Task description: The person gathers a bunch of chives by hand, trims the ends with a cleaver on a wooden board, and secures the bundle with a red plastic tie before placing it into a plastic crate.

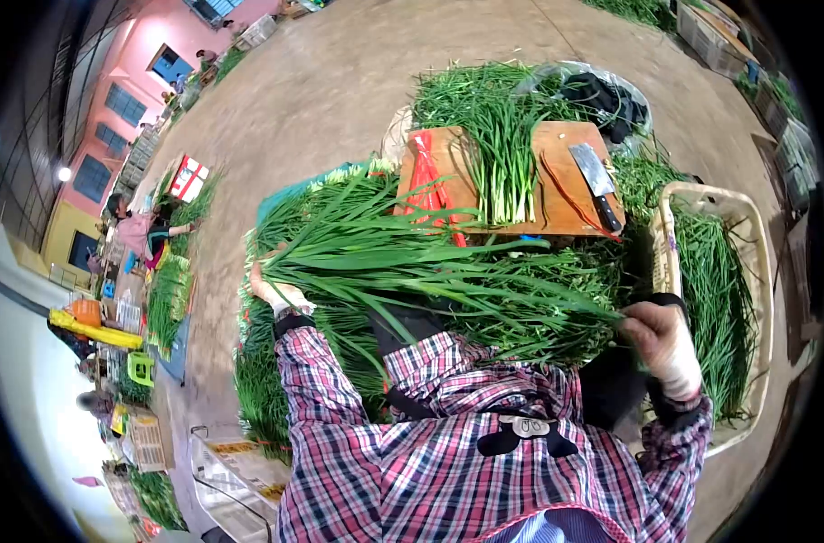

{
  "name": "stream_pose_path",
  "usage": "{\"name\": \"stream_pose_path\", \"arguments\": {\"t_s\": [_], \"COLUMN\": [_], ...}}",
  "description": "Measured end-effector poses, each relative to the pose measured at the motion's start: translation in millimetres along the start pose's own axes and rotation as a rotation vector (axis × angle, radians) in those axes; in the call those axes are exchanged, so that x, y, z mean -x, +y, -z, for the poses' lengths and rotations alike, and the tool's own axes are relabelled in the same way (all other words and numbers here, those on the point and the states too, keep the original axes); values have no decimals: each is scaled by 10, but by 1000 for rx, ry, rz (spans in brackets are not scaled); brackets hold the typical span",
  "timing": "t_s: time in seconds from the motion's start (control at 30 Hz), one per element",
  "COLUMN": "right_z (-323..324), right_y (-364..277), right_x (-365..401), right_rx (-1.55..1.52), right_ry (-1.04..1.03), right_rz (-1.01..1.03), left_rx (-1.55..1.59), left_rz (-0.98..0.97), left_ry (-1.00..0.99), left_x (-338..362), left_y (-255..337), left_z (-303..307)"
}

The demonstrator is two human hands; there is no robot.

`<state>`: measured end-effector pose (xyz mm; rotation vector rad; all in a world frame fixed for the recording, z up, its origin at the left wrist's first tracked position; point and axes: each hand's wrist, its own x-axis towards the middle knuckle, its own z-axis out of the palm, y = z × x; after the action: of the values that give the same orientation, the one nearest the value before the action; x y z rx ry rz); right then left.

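Clamps chive bundle [412, 271] narrow end in closed right hand [667, 348] fingers. Cups wide end in left hand [272, 291], fingers apparently curled.

light: bright, even daylight, soft shadows | lens: heavy fisheye, black corners | edges: blurry, warped | ctr sharp

The person wears a pink-and-navy plaid long-sleeved shirt [448, 471] with black cuffs [293, 322] and a dark chest strap [401, 400].
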<state>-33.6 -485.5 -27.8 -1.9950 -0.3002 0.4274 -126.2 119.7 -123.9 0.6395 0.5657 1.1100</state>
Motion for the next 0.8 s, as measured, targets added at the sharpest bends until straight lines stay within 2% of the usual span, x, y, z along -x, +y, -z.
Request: {"name": "stream_pose_path", "arguments": {"t_s": [0.07, 0.13, 0.17, 0.2, 0.3, 0.33, 0.4, 0.47, 0.5, 0.53, 0.57, 0.6, 0.63, 0.67, 0.7, 0.73, 0.77, 0.8], "right_z": [252, 420, 500, 551, 553, 572, 662, 819, 926, 966, 1009, 1231, 1360, 1497, 1330, 1057, 853, 730], "right_y": [86, 256, 67, 153, -69, -123, -390, -637, -752, -953, -1115, -1064, -1051, -959, -1173, -1409, -1427, -1338], "right_x": [21, -1, -1, -88, -468, -660, -1058, -1621, -1950, -2234, -2551, -3016, -3487, -3896, -3671, -3289, -3110, -2966], "right_rx": [-129, -199, -239, -257, -210, -211, -216, -286, -217, -261, -143, 6, 429, 522, 436, 349, 83, -45], "right_ry": [173, 352, 311, 328, 519, 564, 614, 667, 652, 634, 629, 540, 758, 817, 838, 853, 674, 453], "right_rz": [23, 56, -32, 86, 194, 258, 283, 309, 436, 384, 385, 424, 439, 505, 585, 665, 747, 749], "left_rx": [-22, -56, -26, -19, 83, -56, 432, 259, 280, 299, 287, 273, 299, 329, 372, 366, 355, 332], "left_rz": [-1, 20, 68, -3, 127, -14, 523, 79, 74, 69, 106, 86, 87, 86, 152, 152, 155, 165], "left_ry": [61, 56, 2, 47, 1, -178, -754, 15, 25, 38, 163, 248, 330, 412, 361, 443, 528, 605], "left_x": [-230, -119, -291, -448, -658, -883, -1082, -887, -854, -842, -834, -991, -921, -791, -659, -520, -400, -351], "left_y": [111, 192, 211, 173, 235, 194, 316, 183, 153, 156, 183, 153, 157, 151, 191, 224, 262, 286], "left_z": [189, 166, 311, 456, 737, 1084, 1535, 1416, 1371, 1351, 1343, 1497, 1402, 1237, 1146, 971, 781, 683]}}
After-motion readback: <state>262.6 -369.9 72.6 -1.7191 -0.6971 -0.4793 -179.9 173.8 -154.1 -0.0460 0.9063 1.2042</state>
